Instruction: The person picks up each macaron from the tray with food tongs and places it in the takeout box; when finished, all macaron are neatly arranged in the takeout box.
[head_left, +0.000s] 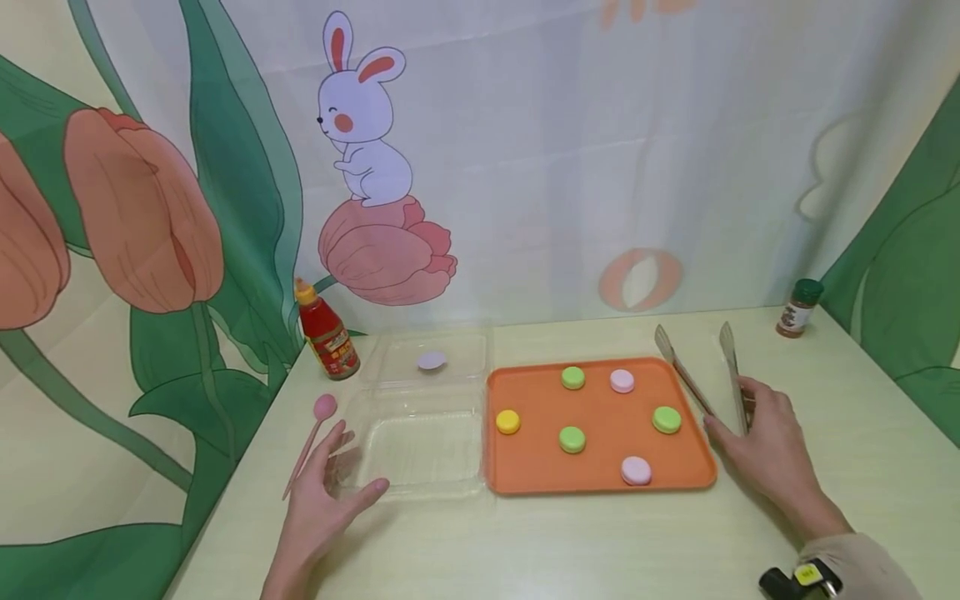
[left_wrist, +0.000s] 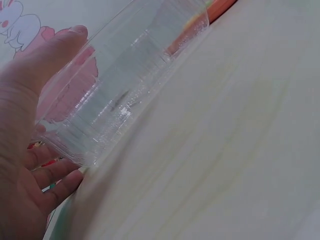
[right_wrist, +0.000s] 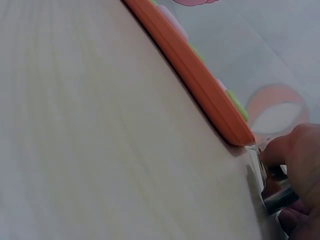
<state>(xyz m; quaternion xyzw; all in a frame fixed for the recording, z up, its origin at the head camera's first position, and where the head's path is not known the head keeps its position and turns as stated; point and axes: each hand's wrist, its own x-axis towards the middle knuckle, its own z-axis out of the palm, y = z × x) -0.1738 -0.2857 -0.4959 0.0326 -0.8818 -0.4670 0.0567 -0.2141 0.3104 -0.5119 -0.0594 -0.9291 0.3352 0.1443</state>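
My left hand (head_left: 318,500) is at the left end of a clear plastic container (head_left: 420,487), its fingers and thumb spread apart around the corner. In the left wrist view the thumb lies along the container's (left_wrist: 125,105) upper side and the fingers are by its end; whether they touch is hard to tell. My right hand (head_left: 776,446) grips metal tongs (head_left: 733,367) near their joined end, right of the orange tray (head_left: 600,490). The tongs' arms are spread, tips pointing away from me. The right wrist view shows the hand (right_wrist: 302,160) partly, around the metal end.
Green macarons (head_left: 572,440), pink macarons (head_left: 636,471) and a yellow macaron (head_left: 507,422) lie on the tray. The container's lid (head_left: 390,354) is folded back, with a pale round piece (head_left: 431,361) on it. A pink spoon (head_left: 325,407), red sauce bottle (head_left: 330,337) and spice jar (head_left: 798,308) are nearby.
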